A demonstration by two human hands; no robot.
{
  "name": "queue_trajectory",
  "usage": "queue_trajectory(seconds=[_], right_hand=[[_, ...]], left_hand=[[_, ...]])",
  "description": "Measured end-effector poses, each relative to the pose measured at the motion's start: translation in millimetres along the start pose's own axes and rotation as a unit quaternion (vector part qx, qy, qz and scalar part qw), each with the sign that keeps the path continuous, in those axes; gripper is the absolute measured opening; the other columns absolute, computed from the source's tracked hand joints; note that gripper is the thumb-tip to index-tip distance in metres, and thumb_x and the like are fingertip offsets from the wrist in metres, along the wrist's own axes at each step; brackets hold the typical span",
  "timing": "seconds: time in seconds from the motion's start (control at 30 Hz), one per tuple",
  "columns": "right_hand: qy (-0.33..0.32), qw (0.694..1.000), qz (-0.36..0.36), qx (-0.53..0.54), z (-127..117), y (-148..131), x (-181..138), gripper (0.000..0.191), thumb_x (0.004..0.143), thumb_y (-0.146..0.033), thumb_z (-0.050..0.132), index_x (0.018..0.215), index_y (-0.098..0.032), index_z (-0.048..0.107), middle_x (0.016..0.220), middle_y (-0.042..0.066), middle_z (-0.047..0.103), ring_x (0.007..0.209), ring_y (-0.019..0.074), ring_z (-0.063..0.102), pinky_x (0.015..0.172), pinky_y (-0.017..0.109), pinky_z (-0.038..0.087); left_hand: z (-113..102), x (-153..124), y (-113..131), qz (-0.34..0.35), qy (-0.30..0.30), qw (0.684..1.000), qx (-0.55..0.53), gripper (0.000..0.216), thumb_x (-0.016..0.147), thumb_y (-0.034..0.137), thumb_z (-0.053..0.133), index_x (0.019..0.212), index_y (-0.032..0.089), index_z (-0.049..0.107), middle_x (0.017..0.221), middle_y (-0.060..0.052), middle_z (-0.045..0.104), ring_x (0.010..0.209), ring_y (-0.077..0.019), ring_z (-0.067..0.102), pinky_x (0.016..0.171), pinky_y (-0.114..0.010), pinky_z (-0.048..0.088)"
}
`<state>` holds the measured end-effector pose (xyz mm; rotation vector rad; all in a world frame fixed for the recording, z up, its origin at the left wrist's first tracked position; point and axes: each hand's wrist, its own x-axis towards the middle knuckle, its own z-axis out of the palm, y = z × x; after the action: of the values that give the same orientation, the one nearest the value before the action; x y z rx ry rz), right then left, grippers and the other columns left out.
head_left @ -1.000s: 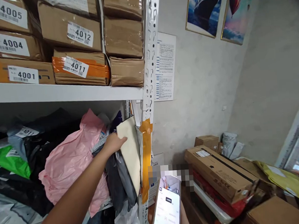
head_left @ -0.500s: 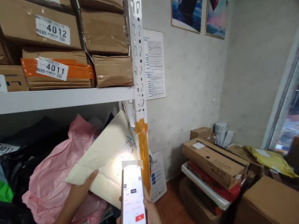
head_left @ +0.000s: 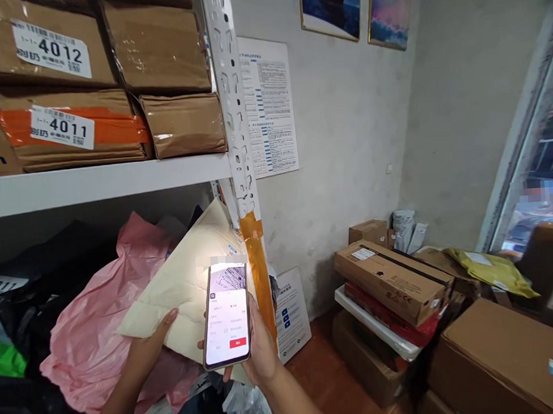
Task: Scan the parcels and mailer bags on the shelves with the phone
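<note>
A cream padded envelope is tilted up against the shelf post, its lower left edge pinched by my left hand with the thumb on the front face. In front of its right part, my right hand is wrapped round a smartphone. The phone's lit screen shows a camera strip of printed label above a form with a red button. A bright patch of light falls on the envelope just above the phone. Most of the envelope's label is hidden behind the phone. A crumpled pink plastic bag lies left of the envelope.
Cardboard boxes with number labels fill the white shelf above. The perforated post stands right of the envelope, wrapped with orange tape. Dark bags lie at left. Stacked cartons and a yellow parcel are at right.
My right hand has raised the phone, so it now covers most of the envelope's label. The phone screen now shows a camera strip. The view has shifted slightly; my left hand keeps its hold.
</note>
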<state>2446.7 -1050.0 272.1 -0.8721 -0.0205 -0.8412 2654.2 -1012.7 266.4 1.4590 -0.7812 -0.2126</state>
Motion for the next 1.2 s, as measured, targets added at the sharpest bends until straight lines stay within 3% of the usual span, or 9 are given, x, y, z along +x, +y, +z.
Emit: queue_trajectory(seconds=[0.53, 0.77, 0.97, 1.07, 1.2], right_hand=[[-0.003, 1.0, -0.028, 0.011, -12.5, 9.8, 4.5, 0.08, 0.079, -0.077, 0.046, 0.139, -0.027, 0.027, 0.112, 0.011, 0.066, 0.082, 0.0306, 0.071, 0.041, 0.035, 0.056], [-0.009, 1.0, -0.02, 0.016, -10.3, 4.6, 3.4, 0.091, 0.076, -0.079, 0.049, 0.144, -0.023, 0.025, 0.107, 0.012, 0.068, 0.08, 0.0318, 0.071, 0.04, 0.037, 0.056], [0.0, 1.0, -0.028, 0.012, -13.5, 6.1, 3.6, 0.085, 0.079, -0.076, 0.048, 0.142, -0.026, 0.025, 0.107, 0.012, 0.068, 0.081, 0.0323, 0.071, 0.043, 0.04, 0.057], [-0.029, 0.999, -0.038, 0.025, -17.5, 5.7, -0.4, 0.08, 0.079, -0.064, 0.057, 0.141, -0.027, 0.023, 0.112, 0.011, 0.066, 0.089, 0.0326, 0.071, 0.051, 0.043, 0.06], [-0.073, 0.996, -0.034, 0.035, -19.6, -0.4, -12.1, 0.091, 0.064, -0.026, 0.07, 0.14, -0.026, 0.02, 0.122, 0.012, 0.063, 0.097, 0.0323, 0.069, 0.062, 0.044, 0.062]], left_hand=[[-0.5, 1.3, 2.4, 0.001, 0.002, 1.0, 0.013, 0.067, 0.054, 0.05, 0.074, 0.112, 0.019, 0.064, 0.116, -0.013, 0.069, 0.122, -0.0359, 0.055, 0.106, -0.049, 0.044], [-0.9, 1.8, 1.2, -0.014, 0.001, 1.0, 0.013, 0.067, 0.055, 0.049, 0.073, 0.113, 0.019, 0.062, 0.115, -0.013, 0.069, 0.119, -0.0344, 0.058, 0.109, -0.048, 0.041], [-1.0, 1.4, 1.1, -0.013, 0.004, 1.0, 0.02, 0.068, 0.056, 0.05, 0.072, 0.115, 0.019, 0.061, 0.115, -0.013, 0.069, 0.119, -0.0349, 0.058, 0.108, -0.049, 0.042], [-0.9, 2.3, -0.6, -0.011, 0.003, 1.0, 0.017, 0.066, 0.057, 0.05, 0.073, 0.115, 0.019, 0.062, 0.115, -0.012, 0.069, 0.12, -0.0345, 0.057, 0.108, -0.048, 0.043], [-2.2, 2.7, -4.4, -0.022, -0.008, 1.0, 0.006, 0.07, 0.058, 0.05, 0.073, 0.119, 0.018, 0.06, 0.119, -0.013, 0.067, 0.121, -0.0341, 0.056, 0.109, -0.047, 0.042]])
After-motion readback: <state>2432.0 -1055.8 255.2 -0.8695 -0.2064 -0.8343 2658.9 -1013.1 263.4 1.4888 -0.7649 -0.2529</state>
